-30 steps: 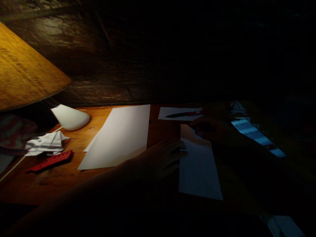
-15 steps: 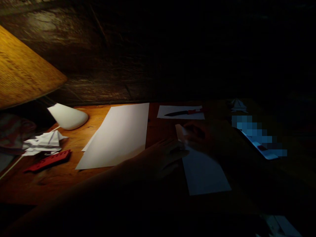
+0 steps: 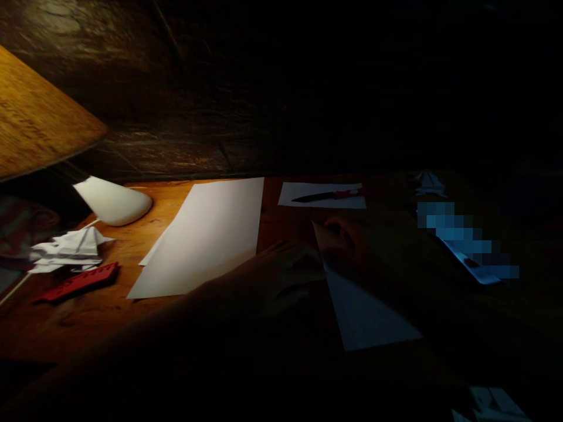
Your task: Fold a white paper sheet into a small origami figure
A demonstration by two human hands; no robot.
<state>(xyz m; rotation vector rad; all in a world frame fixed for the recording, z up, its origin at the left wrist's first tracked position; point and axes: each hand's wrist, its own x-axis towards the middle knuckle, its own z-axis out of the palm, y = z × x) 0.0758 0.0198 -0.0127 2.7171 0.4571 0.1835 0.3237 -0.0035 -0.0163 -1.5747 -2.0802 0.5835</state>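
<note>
A narrow sheet of white paper point(image 3: 373, 316) lies on the dark wooden table in front of me. My left hand point(image 3: 290, 272) reaches across from the left, its bent fingers at the left edge of that sheet. At the far end of the paper, my right hand point(image 3: 347, 237) has its fingers curled, with thumb and forefinger closed on the sheet. Deep shadow covers both hands, and the fingertips are hard to make out. Just beyond them is a knife point(image 3: 325, 196) with a dark blade and red handle, resting on a small piece of paper point(image 3: 288, 200).
Larger white sheets point(image 3: 211, 234) lie left of my hands. Further left are a lamp point(image 3: 114, 202), folded paper point(image 3: 70, 252) and a notched red piece point(image 3: 79, 282). On the right are a partly pixelated phone-like device point(image 3: 479, 275) and a small folded paper point(image 3: 428, 183). A wall stands behind.
My right hand's fingers have curled in closer over the far end of the paper. The left hand has drawn slightly left. The view has shifted a little.
</note>
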